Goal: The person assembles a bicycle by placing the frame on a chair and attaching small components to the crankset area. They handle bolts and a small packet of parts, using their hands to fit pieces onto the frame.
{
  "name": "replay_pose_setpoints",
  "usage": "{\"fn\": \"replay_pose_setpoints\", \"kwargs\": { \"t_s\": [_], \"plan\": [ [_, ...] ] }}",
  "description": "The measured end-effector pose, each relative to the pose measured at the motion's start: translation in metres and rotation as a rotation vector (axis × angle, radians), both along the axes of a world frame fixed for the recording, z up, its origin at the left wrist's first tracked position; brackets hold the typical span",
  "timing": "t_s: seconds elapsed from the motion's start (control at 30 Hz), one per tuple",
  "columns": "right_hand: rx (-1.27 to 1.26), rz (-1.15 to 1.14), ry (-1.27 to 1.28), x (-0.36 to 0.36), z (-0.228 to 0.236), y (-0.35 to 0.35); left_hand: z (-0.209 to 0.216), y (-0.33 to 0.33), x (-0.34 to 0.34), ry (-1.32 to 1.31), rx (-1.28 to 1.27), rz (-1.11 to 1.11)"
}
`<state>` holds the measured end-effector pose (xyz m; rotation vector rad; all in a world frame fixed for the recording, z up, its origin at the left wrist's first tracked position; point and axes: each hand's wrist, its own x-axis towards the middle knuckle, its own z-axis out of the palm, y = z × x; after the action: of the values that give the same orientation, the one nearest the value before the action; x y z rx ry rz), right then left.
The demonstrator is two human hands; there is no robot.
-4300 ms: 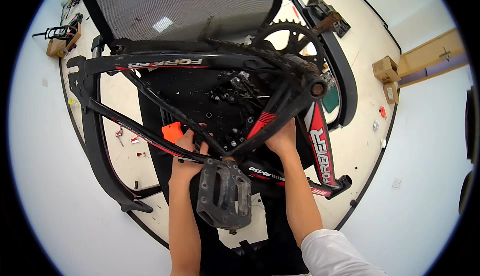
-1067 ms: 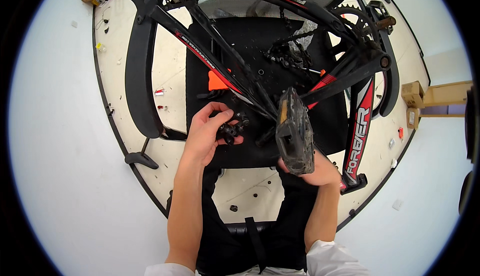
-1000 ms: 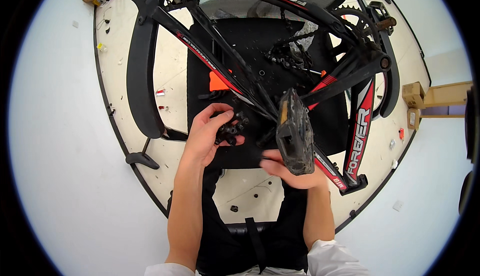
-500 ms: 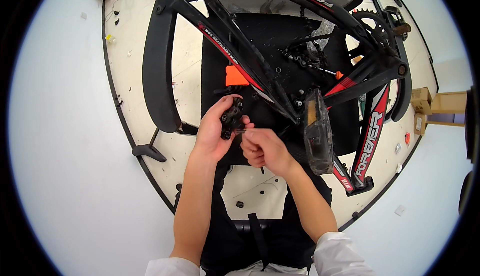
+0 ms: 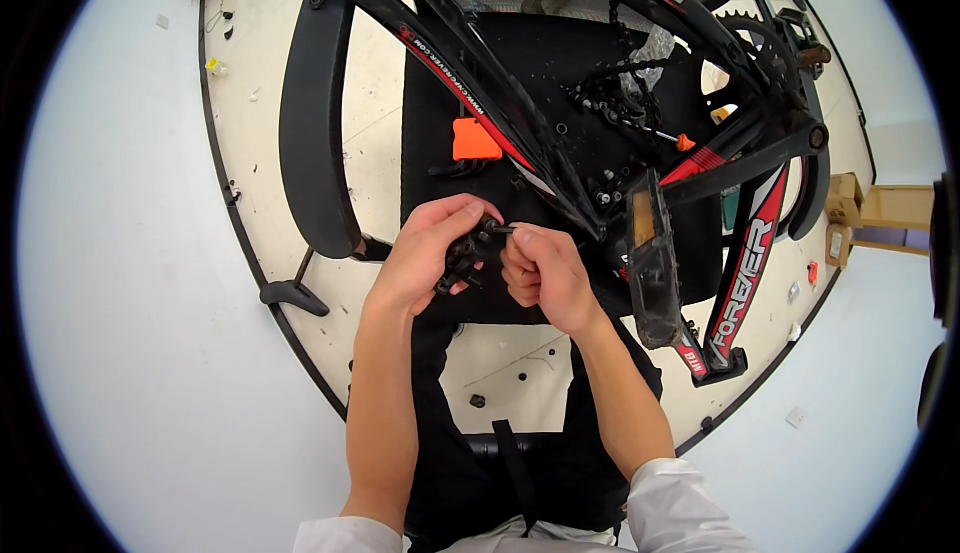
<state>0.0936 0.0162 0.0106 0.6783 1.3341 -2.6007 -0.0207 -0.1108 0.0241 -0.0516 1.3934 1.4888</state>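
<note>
While the black-and-red bicycle frame (image 5: 560, 143) lay across the black mat (image 5: 520, 73) and the seat of a chair, both hands were brought together just below its lower tubes. A small black metal part (image 5: 465, 253) was held in the left hand (image 5: 425, 253), whose fingers were curled around it from the left, the thumb arched over its top. Close against it on the right, the right hand (image 5: 545, 273) was seen with its fingers drawn together in a loose fist, thumb and forefinger pinched on a thin dark pin or tool tip (image 5: 502, 229) that touched the upper end of the part; what exactly that thin piece was could not be made out. Just beside the right hand, a worn black pedal (image 5: 650, 263) was seen standing on edge at the end of its crank. An orange plastic piece (image 5: 474, 140) was lying on the mat above the hands, partly behind a frame tube, and loose black nuts and bolts (image 5: 610, 103) were scattered further up the mat, near the chain and chainring (image 5: 765, 48). A black mudguard (image 5: 305, 123) was curved down the left side over the pale floor
</note>
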Motion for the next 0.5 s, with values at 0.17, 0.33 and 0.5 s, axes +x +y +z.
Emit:
{"fn": "replay_pose_setpoints", "kwargs": {
  "t_s": [0.17,0.33,0.5],
  "plan": [
    [0.663,0.007,0.125,0.003,-0.009,-0.005,-0.003,-0.001,0.001,0.065,-0.018,-0.066],
    [0.872,0.104,0.218,0.003,-0.010,-0.002,-0.003,-0.005,-0.001,0.081,-0.068,-0.180],
    [0.885,0.157,0.193,0.004,-0.016,-0.002,-0.015,-0.008,0.002,0.292,-0.022,-0.220]
  ]
}}
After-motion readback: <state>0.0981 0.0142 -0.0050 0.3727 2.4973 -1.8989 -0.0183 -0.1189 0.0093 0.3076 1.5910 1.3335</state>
